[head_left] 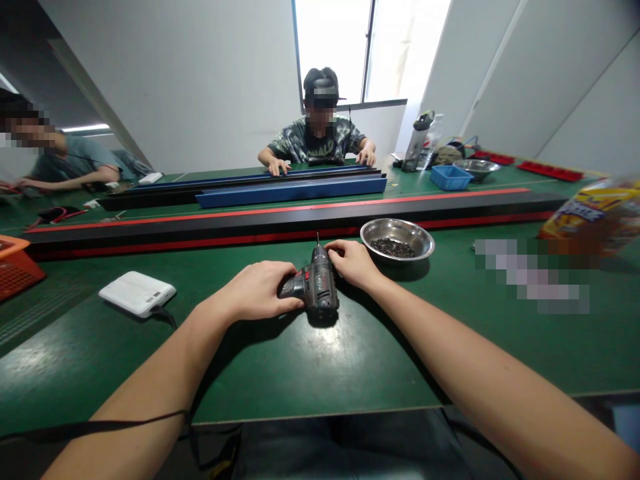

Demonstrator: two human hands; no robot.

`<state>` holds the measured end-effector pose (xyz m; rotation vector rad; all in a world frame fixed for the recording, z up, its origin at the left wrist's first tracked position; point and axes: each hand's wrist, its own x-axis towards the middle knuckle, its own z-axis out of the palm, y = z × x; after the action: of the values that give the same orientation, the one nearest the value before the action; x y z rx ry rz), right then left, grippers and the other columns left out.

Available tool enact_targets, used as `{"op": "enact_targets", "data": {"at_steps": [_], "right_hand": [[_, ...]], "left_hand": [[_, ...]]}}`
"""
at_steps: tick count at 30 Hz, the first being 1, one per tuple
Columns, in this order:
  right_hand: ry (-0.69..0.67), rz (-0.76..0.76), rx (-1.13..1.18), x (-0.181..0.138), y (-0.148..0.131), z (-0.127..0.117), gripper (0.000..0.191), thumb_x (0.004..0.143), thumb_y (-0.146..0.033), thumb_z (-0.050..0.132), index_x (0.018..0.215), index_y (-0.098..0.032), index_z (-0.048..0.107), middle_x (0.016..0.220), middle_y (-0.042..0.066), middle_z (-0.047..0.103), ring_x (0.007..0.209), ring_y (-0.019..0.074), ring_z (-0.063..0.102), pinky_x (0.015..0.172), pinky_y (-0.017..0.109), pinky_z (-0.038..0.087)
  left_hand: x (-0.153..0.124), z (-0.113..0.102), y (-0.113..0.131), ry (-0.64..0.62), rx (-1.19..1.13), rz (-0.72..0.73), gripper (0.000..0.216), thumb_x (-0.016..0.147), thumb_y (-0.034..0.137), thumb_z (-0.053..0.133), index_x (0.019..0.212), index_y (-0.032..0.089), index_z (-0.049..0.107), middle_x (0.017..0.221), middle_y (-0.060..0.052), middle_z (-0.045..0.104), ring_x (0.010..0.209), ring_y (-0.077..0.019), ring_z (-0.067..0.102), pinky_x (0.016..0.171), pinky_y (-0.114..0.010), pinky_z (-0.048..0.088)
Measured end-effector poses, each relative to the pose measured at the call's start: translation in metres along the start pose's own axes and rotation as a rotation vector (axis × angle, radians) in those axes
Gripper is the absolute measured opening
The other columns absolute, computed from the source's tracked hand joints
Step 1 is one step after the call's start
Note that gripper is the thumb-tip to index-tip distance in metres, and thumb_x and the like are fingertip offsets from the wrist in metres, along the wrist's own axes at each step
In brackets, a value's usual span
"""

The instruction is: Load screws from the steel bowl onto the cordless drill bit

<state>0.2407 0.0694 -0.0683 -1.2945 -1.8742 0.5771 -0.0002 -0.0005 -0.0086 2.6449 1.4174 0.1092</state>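
Observation:
A black cordless drill [323, 288] lies on its side on the green table, with its thin bit pointing away from me. My left hand [265, 290] is closed round the drill's handle, thumb toward me. At the drill's front end, my right hand [353, 261] has its fingers curled against the chuck; its fingertips are partly hidden. Just beyond that hand stands a steel bowl [424, 248] holding many small dark screws. Farther off, a long black bar with red edges [240, 225] runs across the table.
A white power bank [137, 293] with a cable and an orange basket [17, 267] are at left. On the right lies a snack bag [595, 217]. Across the table a co-worker [320, 137] rests both hands by blue and black bars [295, 192]. Another person [75, 160] sits far left.

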Motion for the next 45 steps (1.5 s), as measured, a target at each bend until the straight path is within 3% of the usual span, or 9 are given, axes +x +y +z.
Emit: {"op": "enact_targets", "data": {"at_steps": [17, 25, 33, 39, 45], "right_hand": [[0.001, -0.019, -0.057, -0.001, -0.002, 0.000, 0.026, 0.095, -0.015, 0.059, 0.109, -0.018, 0.082, 0.111, 0.008, 0.081, 0.102, 0.0231, 0.076, 0.098, 0.032, 0.055], [0.022, -0.057, -0.120, -0.005, -0.006, -0.002, 0.026, 0.095, -0.015, 0.059, 0.109, -0.019, 0.081, 0.113, 0.008, 0.081, 0.104, 0.0233, 0.076, 0.098, 0.032, 0.055], [0.170, -0.192, -0.322, -0.007, -0.019, -0.026, 0.027, 0.098, -0.022, 0.057, 0.115, -0.016, 0.077, 0.115, 0.013, 0.077, 0.106, 0.0265, 0.071, 0.100, 0.037, 0.052], [0.302, 0.003, -0.620, 0.003, -0.010, -0.065, 0.036, 0.099, -0.033, 0.055, 0.112, -0.009, 0.079, 0.111, 0.022, 0.074, 0.107, 0.0340, 0.068, 0.100, 0.044, 0.051], [0.186, 0.290, -0.717, 0.004, 0.001, -0.075, 0.051, 0.098, -0.051, 0.055, 0.102, -0.008, 0.082, 0.107, 0.028, 0.075, 0.106, 0.0387, 0.071, 0.098, 0.049, 0.053]], "left_hand": [[0.001, -0.001, 0.001, -0.013, -0.020, 0.026, 0.042, 0.087, 0.060, 0.067, 0.106, 0.022, 0.066, 0.100, -0.007, 0.073, 0.086, -0.0252, 0.068, 0.071, -0.032, 0.045], [0.001, 0.000, 0.002, -0.006, -0.044, 0.002, 0.044, 0.084, 0.058, 0.070, 0.111, 0.023, 0.067, 0.102, -0.007, 0.074, 0.088, -0.0255, 0.069, 0.073, -0.032, 0.047], [0.000, -0.001, 0.005, -0.017, -0.072, 0.008, 0.040, 0.082, 0.055, 0.072, 0.105, 0.023, 0.067, 0.096, -0.005, 0.073, 0.082, -0.0232, 0.066, 0.069, -0.030, 0.044], [0.000, -0.008, 0.007, -0.136, -0.243, 0.058, 0.042, 0.076, 0.055, 0.078, 0.097, 0.022, 0.062, 0.086, 0.001, 0.067, 0.074, -0.0183, 0.061, 0.063, -0.028, 0.040], [-0.001, -0.013, 0.011, -0.255, -0.331, 0.038, 0.044, 0.074, 0.052, 0.080, 0.102, 0.022, 0.064, 0.091, 0.002, 0.069, 0.079, -0.0185, 0.063, 0.067, -0.027, 0.043]]}}
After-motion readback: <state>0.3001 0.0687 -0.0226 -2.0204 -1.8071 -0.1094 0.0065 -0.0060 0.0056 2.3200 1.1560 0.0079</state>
